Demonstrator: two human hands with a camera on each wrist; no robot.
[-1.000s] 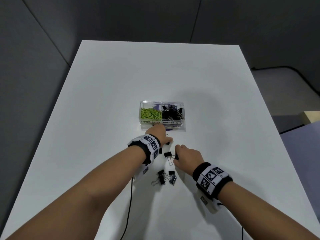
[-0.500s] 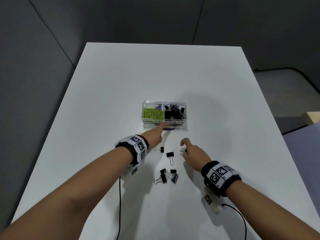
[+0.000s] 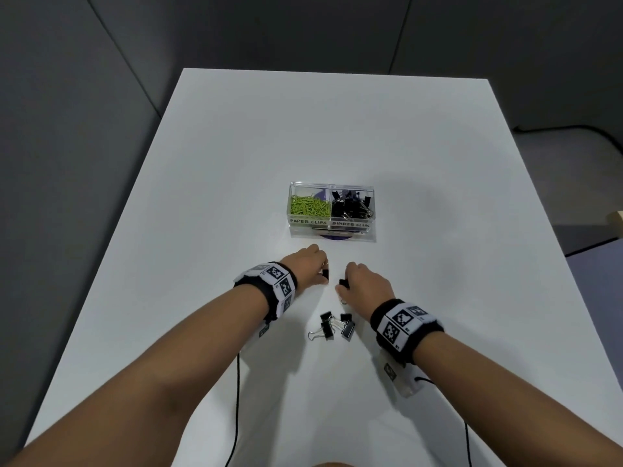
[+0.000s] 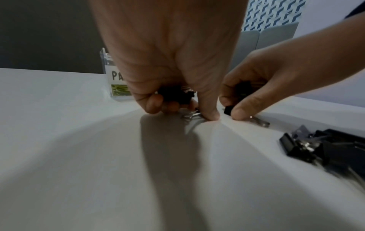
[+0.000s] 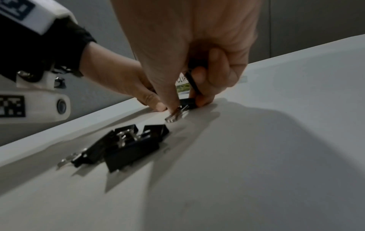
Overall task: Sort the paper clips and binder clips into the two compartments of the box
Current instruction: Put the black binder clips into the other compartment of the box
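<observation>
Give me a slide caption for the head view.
Both hands, left and right, each pinch a binder clip near the sorted box.

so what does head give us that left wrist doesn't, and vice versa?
Head only: the whole box, green paper clips in its left compartment, black binder clips in its right, both labels readable.

Left wrist only: the undersides of both grips: the left hand holds black clips against the palm, and its thumb tip touches the table.

Both: the right hand pinching a binder clip, and the loose pile.
</observation>
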